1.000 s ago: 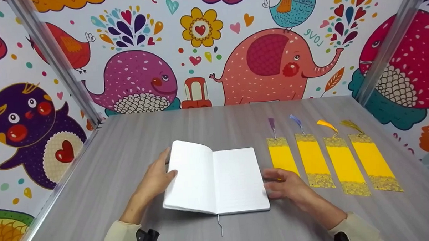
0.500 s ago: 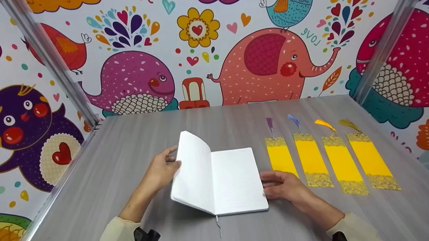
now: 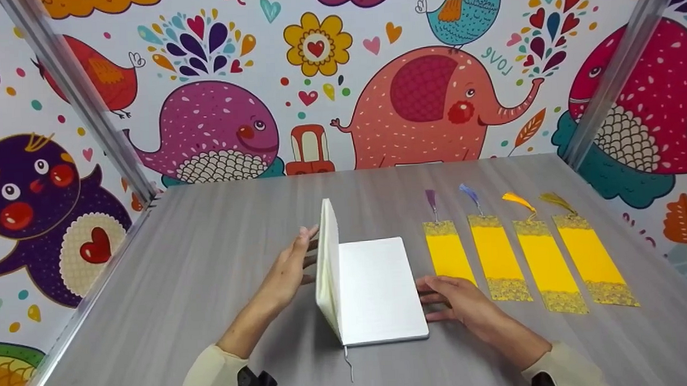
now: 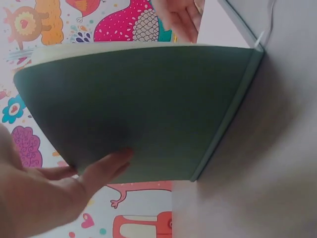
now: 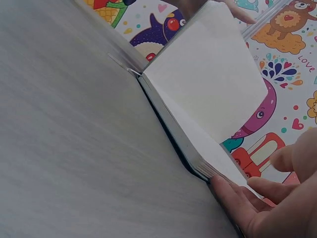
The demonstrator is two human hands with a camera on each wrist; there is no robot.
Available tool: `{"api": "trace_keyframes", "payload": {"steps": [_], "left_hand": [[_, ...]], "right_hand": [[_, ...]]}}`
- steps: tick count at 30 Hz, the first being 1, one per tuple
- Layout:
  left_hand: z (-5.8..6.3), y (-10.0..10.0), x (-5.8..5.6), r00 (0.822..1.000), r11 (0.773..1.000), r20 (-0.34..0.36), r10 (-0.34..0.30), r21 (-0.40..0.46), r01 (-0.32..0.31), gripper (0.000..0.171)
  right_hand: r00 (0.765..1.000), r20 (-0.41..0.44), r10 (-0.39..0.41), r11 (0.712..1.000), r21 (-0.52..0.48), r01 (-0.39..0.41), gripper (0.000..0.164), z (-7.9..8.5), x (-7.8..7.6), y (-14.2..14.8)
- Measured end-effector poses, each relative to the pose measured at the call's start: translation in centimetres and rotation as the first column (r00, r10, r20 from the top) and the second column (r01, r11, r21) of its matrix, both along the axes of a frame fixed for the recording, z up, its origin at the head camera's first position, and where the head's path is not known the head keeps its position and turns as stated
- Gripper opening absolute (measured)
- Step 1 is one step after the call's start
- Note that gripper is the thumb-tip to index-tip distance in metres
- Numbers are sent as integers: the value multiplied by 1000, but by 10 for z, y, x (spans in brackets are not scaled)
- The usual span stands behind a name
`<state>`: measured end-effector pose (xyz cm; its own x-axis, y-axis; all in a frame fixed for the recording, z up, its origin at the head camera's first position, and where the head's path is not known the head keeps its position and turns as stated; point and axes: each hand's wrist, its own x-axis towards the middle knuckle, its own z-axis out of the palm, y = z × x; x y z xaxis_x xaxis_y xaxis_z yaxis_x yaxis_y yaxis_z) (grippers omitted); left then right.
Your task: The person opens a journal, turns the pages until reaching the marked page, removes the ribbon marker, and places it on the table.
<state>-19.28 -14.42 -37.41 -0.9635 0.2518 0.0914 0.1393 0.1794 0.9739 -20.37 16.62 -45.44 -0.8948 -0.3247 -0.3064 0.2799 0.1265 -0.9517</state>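
Note:
A notebook [image 3: 381,291] with blank white pages lies on the table, its left half raised nearly upright. Its dark green cover [image 4: 138,109] fills the left wrist view. My left hand [image 3: 283,275] presses extended fingers against the outside of that raised cover, with no thumb visible on the page side. At the notebook's right edge, my right hand [image 3: 461,303] rests with loosely bent fingers; the right wrist view shows its fingertips touching the page block [image 5: 198,161]. A thin ribbon [image 3: 349,364] trails from the bottom of the spine.
Several yellow bookmarks [image 3: 500,262] with lace-patterned ends and coloured tassels lie in a row to the right, close to my right hand. Beyond the grey table [image 3: 219,220] stand walls printed with cartoon animals. Metal posts [image 3: 89,110] rise at the back corners.
The notebook's left half has swung up and rightward, from low and tilted to nearly vertical. My left hand has moved right with it, its thumb leaving the page. My right hand has barely moved.

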Motion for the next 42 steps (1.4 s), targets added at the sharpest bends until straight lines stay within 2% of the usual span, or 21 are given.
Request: {"api": "trace_keyframes", "payload": {"steps": [3,6,10,16,18,22,30,33,36,42], "left_hand": [[-6,7,1,997,998,-41,-61,-4,61,57],[-14,15,3,996,993,-75,-44,-113,36,54],[-23,26,5,993,963,-112,-24,-271,-7,48],[-34,43,1,983,943,-148,-108,-330,53,49],[-38,47,0,982,922,-140,-129,-380,67,52],[-46,52,-3,981,863,-81,-176,-492,114,57],[-53,54,-9,975,787,13,-221,-588,186,63],[-55,56,-9,971,747,45,-235,-631,210,64],[-58,60,-9,967,706,64,-246,-671,224,64],[-60,65,-8,961,639,95,-261,-729,245,65]], "right_hand": [[999,5,33,999,-6,-33,61,2,0,1],[999,19,46,999,-5,-46,68,3,0,1],[999,32,41,999,-1,-41,77,5,0,2],[998,38,48,999,3,-49,81,6,0,2],[998,39,51,999,5,-51,81,6,0,2],[997,37,62,998,-2,-62,80,6,1,4],[993,25,118,992,-48,-116,68,6,0,7],[993,22,114,993,-37,-113,65,5,0,6],[997,21,79,997,-17,-78,66,4,1,3],[997,-52,63,996,64,-60,65,-1,3,0]]}}
